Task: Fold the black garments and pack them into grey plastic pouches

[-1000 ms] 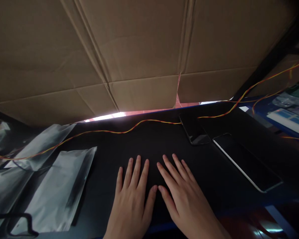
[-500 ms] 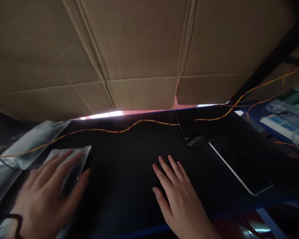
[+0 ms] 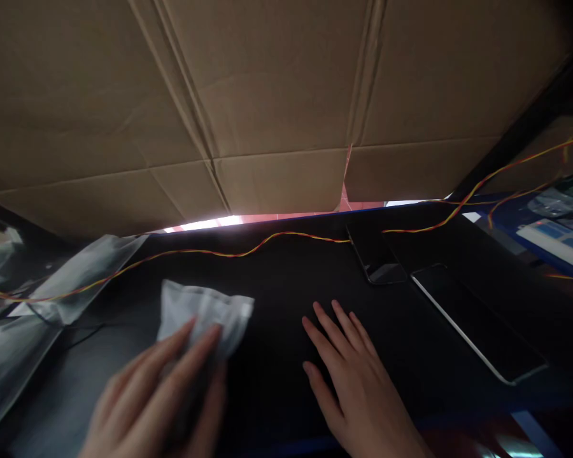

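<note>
My left hand [image 3: 157, 394] grips a small translucent plastic bag [image 3: 205, 312] from above, its fingers over the near part and its far edge sticking out beyond them. What lies inside the bag I cannot make out. My right hand [image 3: 358, 375] rests flat on the black surface [image 3: 267, 273], fingers spread and nothing under them that shows. Just beyond that hand lies a dark smartphone [image 3: 375, 257]. Farther right is a larger flat device with a black screen and silver edge [image 3: 477, 321].
More clear plastic bags [image 3: 81, 273] lie at the left. A twisted red and yellow wire [image 3: 239, 254] runs across the back, passing by the smartphone. A brown cardboard sheet [image 3: 277, 95] stands behind. On the right is a white and blue box-like device [image 3: 558, 242].
My left hand has moved right and carried the plastic bag with it, away from the other bags. My right hand keeps its place on the surface. The view has shifted slightly.
</note>
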A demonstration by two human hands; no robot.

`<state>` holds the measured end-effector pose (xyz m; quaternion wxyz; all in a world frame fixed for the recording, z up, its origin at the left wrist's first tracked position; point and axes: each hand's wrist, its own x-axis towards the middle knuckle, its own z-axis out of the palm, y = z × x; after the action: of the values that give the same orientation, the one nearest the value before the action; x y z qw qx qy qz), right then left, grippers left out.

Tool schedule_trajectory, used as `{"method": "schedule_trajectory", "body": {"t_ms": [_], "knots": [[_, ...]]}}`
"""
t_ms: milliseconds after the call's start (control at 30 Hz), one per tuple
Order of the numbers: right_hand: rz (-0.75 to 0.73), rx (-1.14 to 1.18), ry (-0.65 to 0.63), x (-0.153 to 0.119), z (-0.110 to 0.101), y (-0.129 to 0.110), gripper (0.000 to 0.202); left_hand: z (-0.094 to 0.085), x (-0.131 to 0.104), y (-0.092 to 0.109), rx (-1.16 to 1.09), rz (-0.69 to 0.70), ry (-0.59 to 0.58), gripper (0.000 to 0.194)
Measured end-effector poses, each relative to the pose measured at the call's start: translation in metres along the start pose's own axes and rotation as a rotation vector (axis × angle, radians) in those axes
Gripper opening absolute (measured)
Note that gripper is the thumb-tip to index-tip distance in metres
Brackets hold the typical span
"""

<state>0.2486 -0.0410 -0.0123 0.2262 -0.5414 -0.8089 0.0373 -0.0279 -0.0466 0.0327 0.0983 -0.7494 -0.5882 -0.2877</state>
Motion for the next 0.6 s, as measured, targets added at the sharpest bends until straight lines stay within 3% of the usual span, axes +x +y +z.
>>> {"method": "schedule_trajectory", "body": {"t_ms": [100,167,300,433,600], "knots": [[-0.010,-0.006,0.009,-0.002,0.002,0.000,0.052,0.010,0.002,0.041,0.016,0.162,-0.115,0.051],[0.005,0.008,0.038,-0.004,0.005,0.000,0.053,0.018,0.008,0.052,0.028,0.216,-0.245,0.045],[0.066,0.060,0.117,-0.004,0.009,0.000,0.060,0.031,0.018,0.049,0.045,0.259,-0.289,0.037],[0.091,0.062,0.117,0.003,0.006,0.000,0.053,0.043,0.016,0.045,0.068,0.359,-0.292,0.058],[0.039,0.003,0.077,0.004,-0.003,-0.001,0.046,0.051,0.011,0.049,0.112,0.296,-0.308,0.058]]}}
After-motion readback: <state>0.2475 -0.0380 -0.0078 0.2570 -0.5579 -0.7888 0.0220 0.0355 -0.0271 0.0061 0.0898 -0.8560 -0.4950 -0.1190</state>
